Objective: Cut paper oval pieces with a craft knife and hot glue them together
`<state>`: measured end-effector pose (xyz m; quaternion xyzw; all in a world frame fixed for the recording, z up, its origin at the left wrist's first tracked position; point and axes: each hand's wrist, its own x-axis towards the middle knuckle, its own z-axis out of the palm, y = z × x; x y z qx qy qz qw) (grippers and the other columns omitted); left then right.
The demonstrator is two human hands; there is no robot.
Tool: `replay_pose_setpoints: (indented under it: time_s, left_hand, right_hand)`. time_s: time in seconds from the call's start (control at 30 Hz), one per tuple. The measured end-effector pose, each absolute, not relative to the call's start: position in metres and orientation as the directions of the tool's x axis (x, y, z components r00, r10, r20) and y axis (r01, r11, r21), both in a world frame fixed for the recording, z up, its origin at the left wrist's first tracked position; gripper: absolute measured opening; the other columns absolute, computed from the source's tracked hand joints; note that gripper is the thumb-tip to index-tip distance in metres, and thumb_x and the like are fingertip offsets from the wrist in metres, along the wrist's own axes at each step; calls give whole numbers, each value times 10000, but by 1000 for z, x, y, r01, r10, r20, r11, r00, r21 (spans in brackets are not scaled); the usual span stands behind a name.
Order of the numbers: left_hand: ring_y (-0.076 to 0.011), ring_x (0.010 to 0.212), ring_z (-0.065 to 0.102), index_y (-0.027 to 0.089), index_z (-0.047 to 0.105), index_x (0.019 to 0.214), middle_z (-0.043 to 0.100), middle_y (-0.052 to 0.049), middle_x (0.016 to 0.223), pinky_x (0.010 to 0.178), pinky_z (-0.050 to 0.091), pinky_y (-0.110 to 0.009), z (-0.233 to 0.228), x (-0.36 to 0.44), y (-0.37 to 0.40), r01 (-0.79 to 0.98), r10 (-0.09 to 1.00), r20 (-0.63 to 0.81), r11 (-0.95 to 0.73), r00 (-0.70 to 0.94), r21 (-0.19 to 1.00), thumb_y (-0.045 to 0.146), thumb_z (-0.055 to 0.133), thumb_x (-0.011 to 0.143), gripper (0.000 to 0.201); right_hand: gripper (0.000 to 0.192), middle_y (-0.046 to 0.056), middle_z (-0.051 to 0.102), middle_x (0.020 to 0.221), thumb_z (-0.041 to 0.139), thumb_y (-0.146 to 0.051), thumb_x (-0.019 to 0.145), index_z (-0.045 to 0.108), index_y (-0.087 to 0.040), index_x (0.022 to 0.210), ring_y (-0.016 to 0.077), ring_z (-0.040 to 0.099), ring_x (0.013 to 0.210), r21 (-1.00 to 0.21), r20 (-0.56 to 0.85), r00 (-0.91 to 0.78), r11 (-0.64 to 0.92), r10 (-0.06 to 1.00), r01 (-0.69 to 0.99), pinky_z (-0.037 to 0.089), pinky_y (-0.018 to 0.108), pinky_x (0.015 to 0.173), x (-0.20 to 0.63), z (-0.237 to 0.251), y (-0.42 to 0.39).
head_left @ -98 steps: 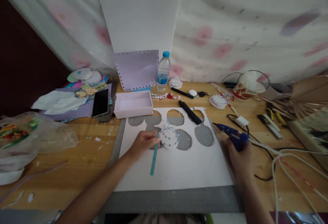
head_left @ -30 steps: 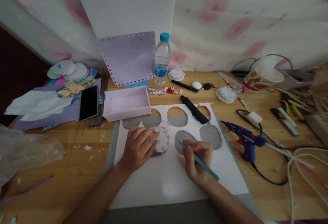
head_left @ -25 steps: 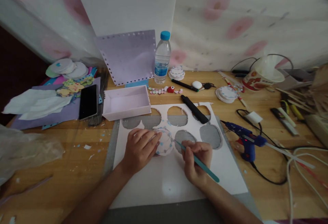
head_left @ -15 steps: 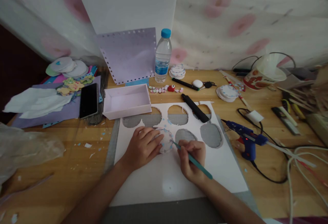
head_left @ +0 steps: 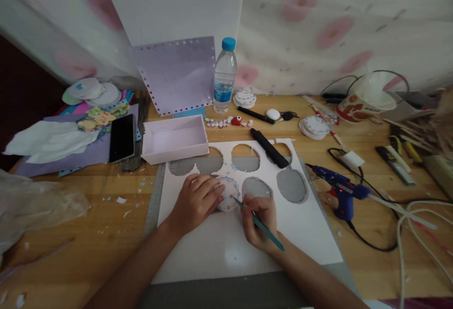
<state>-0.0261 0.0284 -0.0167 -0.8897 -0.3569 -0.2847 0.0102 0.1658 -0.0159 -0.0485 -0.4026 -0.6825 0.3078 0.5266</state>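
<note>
left hand [head_left: 198, 200] lies flat on the round disc [head_left: 228, 193], right hand [head_left: 256, 219] grips a teal stick [head_left: 260, 224] touching it.

No readable text. Water bottle [head_left: 223, 82] label blue, print too small and blurred. Paper cup [head_left: 361, 104] red pattern, no legible letters.

Under your left hand [head_left: 197, 201] a small white round disc [head_left: 228, 193], edged with tiny blue and pink dots, lies flat on the white foam sheet [head_left: 226, 247]. Your right hand [head_left: 257, 219] pinches a slim teal stick [head_left: 260, 224], tilted, its tip touching the disc's right edge.
</note>
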Motion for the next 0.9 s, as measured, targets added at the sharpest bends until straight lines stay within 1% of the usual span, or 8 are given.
replay_pose_setpoints:
  time_s: [0.1, 0.17, 0.3, 0.4, 0.63, 0.77, 0.9]
  left_hand:
    - [-215, 962, 597, 180, 662, 1061, 716, -71, 1035, 886, 390, -376, -17, -26, 29, 633, 620, 531, -751, 578, 188, 204, 525, 937, 186]
    - [-216, 961, 597, 178, 662, 1056, 715, -71, 1035, 885, 389, -377, -17, -26, 29, 629, 618, 535, -753, 576, 194, 202, 534, 934, 178]
    - [-208, 962, 594, 184, 657, 1059, 715, -63, 1037, 880, 388, -371, -17, -26, 29, 630, 623, 531, -751, 575, 198, 211, 508, 952, 185]
    - [-207, 964, 593, 186, 654, 1059, 714, -61, 1033, 877, 388, -370, -17, -27, 30, 629, 620, 532, -752, 576, 195, 211, 499, 958, 187]
    - [-209, 951, 586, 173, 652, 1059, 713, -66, 1018, 874, 381, -375, -18, -26, 30, 619, 615, 538, -758, 576, 205, 204, 499, 961, 184]
    - [-217, 976, 584, 170, 650, 1070, 710, -72, 1033, 885, 378, -383, -20, -27, 30, 614, 619, 532, -759, 579, 216, 199, 504, 960, 185]
    - [-213, 968, 583, 171, 652, 1064, 711, -69, 1023, 881, 381, -377, -19, -27, 30, 615, 619, 534, -759, 576, 216, 203, 490, 967, 192]
  right_hand:
    - [208, -46, 374, 654, 421, -86, 877, 356, -272, 942, 146, 432, 534, -831, 524, -85, 530, 848, 170, 347, 291, 462, 167, -51, -15]
    - [212, -41, 398, 654, 439, -63, 848, 379, -260, 899, 147, 454, 548, -819, 536, -98, 545, 838, 179, 353, 287, 470, 167, -52, -14]
    - [221, -38, 415, 630, 459, -34, 795, 393, -245, 788, 144, 447, 543, -783, 555, -144, 573, 819, 242, 356, 285, 486, 169, -50, -11]
    - [229, -38, 409, 617, 449, -28, 778, 387, -247, 749, 145, 422, 529, -740, 567, -189, 597, 802, 310, 347, 284, 488, 169, -47, -10]
    - [254, -43, 394, 624, 453, -2, 756, 375, -243, 753, 139, 415, 532, -667, 583, -260, 637, 769, 386, 317, 263, 484, 169, -37, -7]
    - [260, -44, 395, 626, 451, 4, 760, 376, -244, 780, 141, 408, 538, -657, 588, -261, 641, 765, 397, 314, 263, 492, 170, -35, -6]
    - [249, -41, 425, 623, 469, -5, 758, 397, -240, 801, 145, 430, 550, -664, 601, -239, 643, 763, 383, 322, 271, 508, 172, -39, -7]
